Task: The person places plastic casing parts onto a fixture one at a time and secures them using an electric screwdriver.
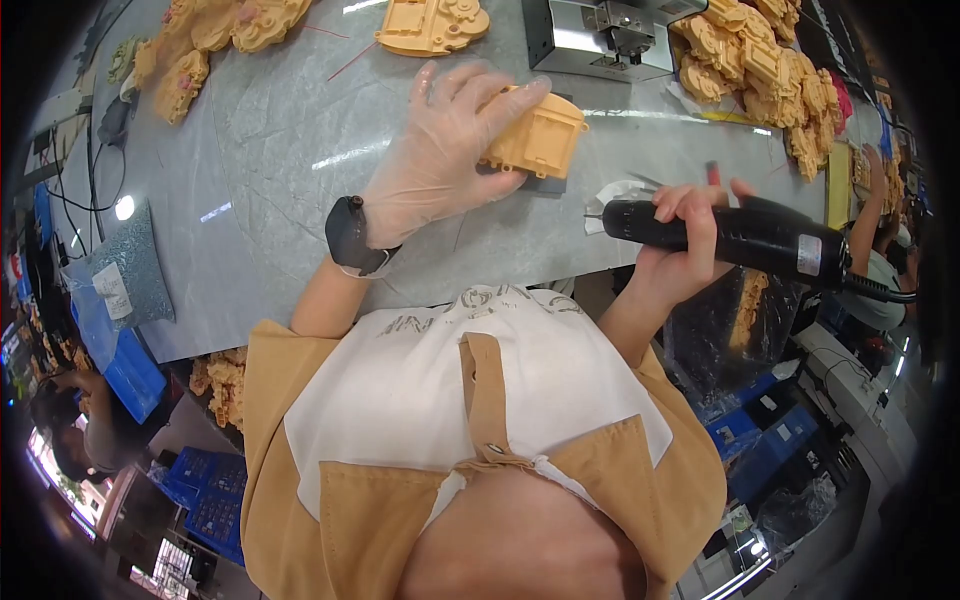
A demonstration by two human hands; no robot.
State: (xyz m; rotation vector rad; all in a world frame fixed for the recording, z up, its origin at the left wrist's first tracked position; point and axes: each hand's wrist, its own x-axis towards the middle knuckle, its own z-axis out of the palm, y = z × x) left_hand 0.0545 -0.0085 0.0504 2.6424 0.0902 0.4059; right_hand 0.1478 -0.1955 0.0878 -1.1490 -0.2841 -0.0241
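My left hand (450, 150), in a clear plastic glove, grips a yellow-orange moulded plastic housing (540, 138) from its left side. The housing rests on a small dark block (545, 185) on the table. My bare right hand (690, 235) is wrapped round a black corded electric screwdriver (740, 240). Its thin tip points left, over a white piece (612, 200) on the table, apart from the housing. The cord (880, 290) runs off to the right.
Another yellow housing (432, 25) lies at the far edge. A grey metal machine (600, 45) stands at the back, beside a heap of yellow housings (755, 65). More housings (225, 35) lie at far left, above a bag of small parts (130, 265). Other people are at both sides.
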